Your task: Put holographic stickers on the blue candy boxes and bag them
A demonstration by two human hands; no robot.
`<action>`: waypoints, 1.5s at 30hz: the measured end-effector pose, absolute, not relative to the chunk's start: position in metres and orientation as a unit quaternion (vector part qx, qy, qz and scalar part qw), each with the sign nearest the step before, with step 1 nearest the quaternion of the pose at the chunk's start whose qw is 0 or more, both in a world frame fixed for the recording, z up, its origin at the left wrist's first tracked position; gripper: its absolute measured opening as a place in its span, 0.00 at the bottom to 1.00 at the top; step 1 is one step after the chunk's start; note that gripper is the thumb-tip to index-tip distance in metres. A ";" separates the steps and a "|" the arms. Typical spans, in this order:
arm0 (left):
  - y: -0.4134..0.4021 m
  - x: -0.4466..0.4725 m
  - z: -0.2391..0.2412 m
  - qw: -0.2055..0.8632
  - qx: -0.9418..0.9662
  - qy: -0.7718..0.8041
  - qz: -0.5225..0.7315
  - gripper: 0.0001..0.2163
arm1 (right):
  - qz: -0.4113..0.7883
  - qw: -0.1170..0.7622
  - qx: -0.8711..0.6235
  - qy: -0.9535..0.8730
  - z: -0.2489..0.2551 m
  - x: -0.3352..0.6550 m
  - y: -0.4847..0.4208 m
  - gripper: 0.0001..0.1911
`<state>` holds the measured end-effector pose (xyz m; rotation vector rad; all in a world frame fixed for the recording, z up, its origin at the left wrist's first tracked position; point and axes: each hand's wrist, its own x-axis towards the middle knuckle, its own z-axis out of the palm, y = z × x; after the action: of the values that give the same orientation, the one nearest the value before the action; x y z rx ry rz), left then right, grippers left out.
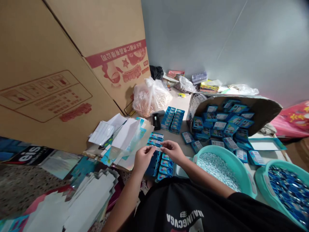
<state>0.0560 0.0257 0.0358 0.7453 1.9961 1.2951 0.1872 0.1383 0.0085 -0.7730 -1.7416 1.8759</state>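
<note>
My left hand (144,157) and my right hand (173,150) meet over the table, fingertips pinched together. Between them is a small thin whitish piece (158,149), perhaps paper or plastic; its kind is too small to make out. Directly beneath lie rows of small blue boxes (166,163), several with round blue parts showing in their fronts. Two more rows of blue boxes (172,120) stand just beyond, beside a small black holder (156,121). Close to my right forearm sits a turquoise basin (243,161) of small pale-blue pellets (214,167).
On the right, a carton (263,104) lying on its side spills blue printed boxes. A second turquoise basin (262,178) holds shiny blue pieces. Flattened card sheets (125,135) pile on the left below tall cardboard boxes (96,64). A tied plastic bag (152,96) stands behind.
</note>
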 end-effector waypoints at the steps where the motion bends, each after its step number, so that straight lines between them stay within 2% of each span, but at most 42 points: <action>1: 0.028 0.054 0.033 0.301 0.299 0.769 0.478 0.17 | 0.673 0.240 -0.298 -0.633 0.004 0.185 0.138 0.17; 6: 0.041 0.045 0.018 0.092 0.388 0.826 0.398 0.11 | 0.657 0.261 -0.334 -0.623 -0.017 0.175 0.136 0.12; 8: 0.043 0.042 0.011 0.054 0.399 0.828 0.390 0.09 | 0.658 0.267 -0.343 -0.615 -0.023 0.172 0.134 0.13; 17: 0.032 0.015 -0.002 0.252 0.295 0.800 0.458 0.08 | 0.694 0.266 -0.330 -0.582 -0.029 0.171 0.131 0.14; 25: 0.022 0.016 -0.004 0.270 0.311 0.769 0.489 0.11 | 0.709 0.263 -0.318 -0.573 -0.013 0.167 0.131 0.12; 35: 0.026 0.011 -0.014 0.271 0.288 0.765 0.509 0.11 | 0.713 0.246 -0.347 -0.557 0.005 0.190 0.149 0.13; 42: 0.017 0.027 0.015 0.191 0.264 0.755 0.570 0.13 | 0.737 0.224 -0.295 -0.565 0.027 0.189 0.144 0.15; 45: 0.017 0.036 0.033 0.289 0.241 0.708 0.597 0.21 | 0.735 0.221 -0.280 -0.577 0.031 0.184 0.141 0.16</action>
<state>0.0356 0.0168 0.0334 0.6432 1.8895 1.5941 0.1835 0.1407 0.0315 -0.7754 -1.5944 2.0322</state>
